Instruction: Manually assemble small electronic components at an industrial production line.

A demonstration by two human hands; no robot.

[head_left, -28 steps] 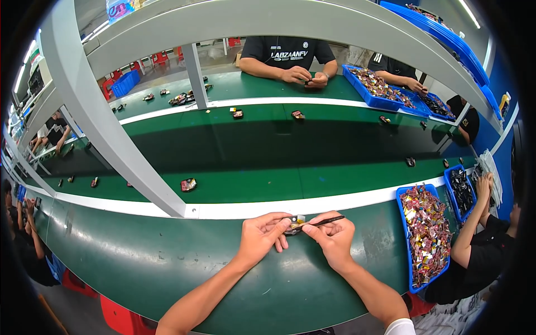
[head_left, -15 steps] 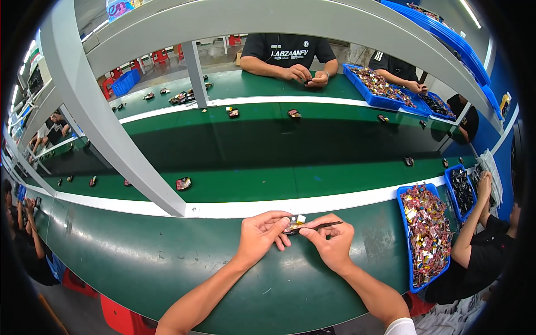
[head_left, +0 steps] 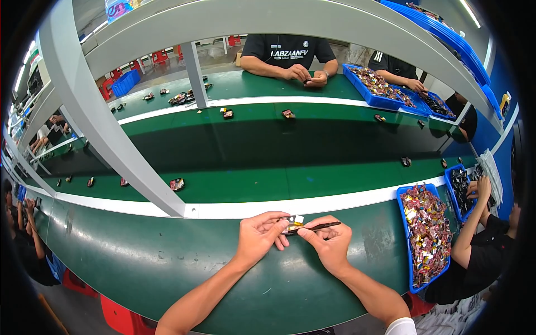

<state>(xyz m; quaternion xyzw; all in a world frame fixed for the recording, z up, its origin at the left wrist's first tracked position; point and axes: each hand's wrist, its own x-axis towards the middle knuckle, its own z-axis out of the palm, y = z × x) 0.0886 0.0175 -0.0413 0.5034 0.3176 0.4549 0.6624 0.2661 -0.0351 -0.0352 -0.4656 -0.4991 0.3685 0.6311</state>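
Above the green worktable (head_left: 195, 268), my left hand (head_left: 258, 237) is closed, its thumb and fingers pinching a small black casing (head_left: 292, 225). Inside the casing show a white piece and some yellow. My right hand (head_left: 329, 245) is closed round a slim dark tool (head_left: 325, 225), which looks like tweezers. The tool's working end meets the casing's right side, and my right fingertips partly hide that spot.
Beyond a white rail, similar casings (head_left: 177, 184) ride a green conveyor belt (head_left: 245, 181). A blue tray (head_left: 400, 223) of small wired parts (head_left: 427, 237) stands to my right. A grey frame post (head_left: 120, 117) rises on the left. Co-workers sit opposite and on both sides.
The casings on the belt have shifted slightly left. My hands keep nearly the same place, the right one a touch further left. The co-worker's hands at right have lowered toward the tray of black parts.
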